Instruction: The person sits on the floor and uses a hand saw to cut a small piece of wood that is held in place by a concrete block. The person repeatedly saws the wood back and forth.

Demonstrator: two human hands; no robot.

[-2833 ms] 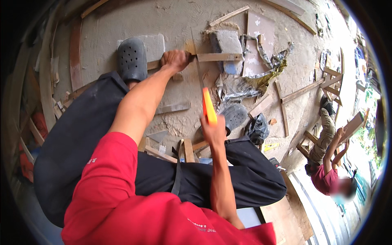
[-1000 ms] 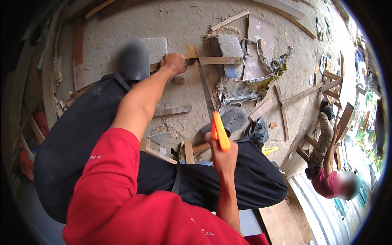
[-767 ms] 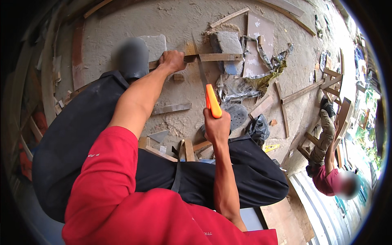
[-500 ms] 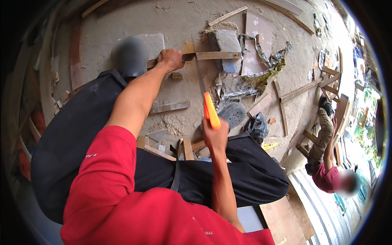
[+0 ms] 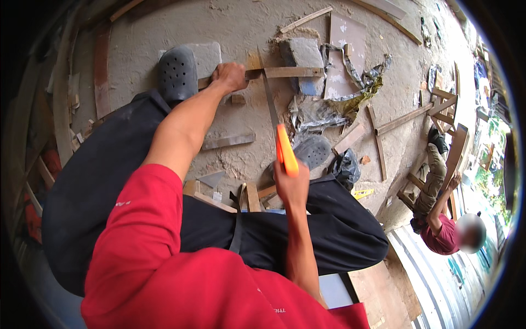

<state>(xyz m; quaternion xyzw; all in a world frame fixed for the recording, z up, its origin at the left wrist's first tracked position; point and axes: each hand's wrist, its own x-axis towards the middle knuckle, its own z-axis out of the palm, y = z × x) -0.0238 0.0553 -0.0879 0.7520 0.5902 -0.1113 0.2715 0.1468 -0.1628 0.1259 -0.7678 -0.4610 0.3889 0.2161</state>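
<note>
We note the left hand (image 5: 230, 77) in a fist over a narrow wooden strip (image 5: 296, 72); its fingers are curled down on the wood, the undersides hidden from us. We see the right hand (image 5: 291, 183) wrapped around the orange handle of a saw (image 5: 271, 104), fingers folded closed, the outline slightly blurred.

Position of the strip: it runs crosswise from beside the left shoe (image 5: 178, 74), past the left hand, to the top of a grey block (image 5: 307, 54), where its right end rests. We see the saw blade cross the strip between the left hand and that block, its tip pointing away from the body. We cannot tell how deep the blade sits in the wood.

Surroundings: a pale slab (image 5: 208, 53) lies by the left shoe. A short wood offcut (image 5: 238, 99) lies on the ground near the strip, with a longer grey piece (image 5: 229, 141) nearer the body. To the right we record a crumpled sheet (image 5: 323, 115), the right shoe (image 5: 314, 152) and a black plastic bag (image 5: 346, 169) just beside it. At far right a co-worker (image 5: 441, 236) holds a plank (image 5: 456, 151).
</note>
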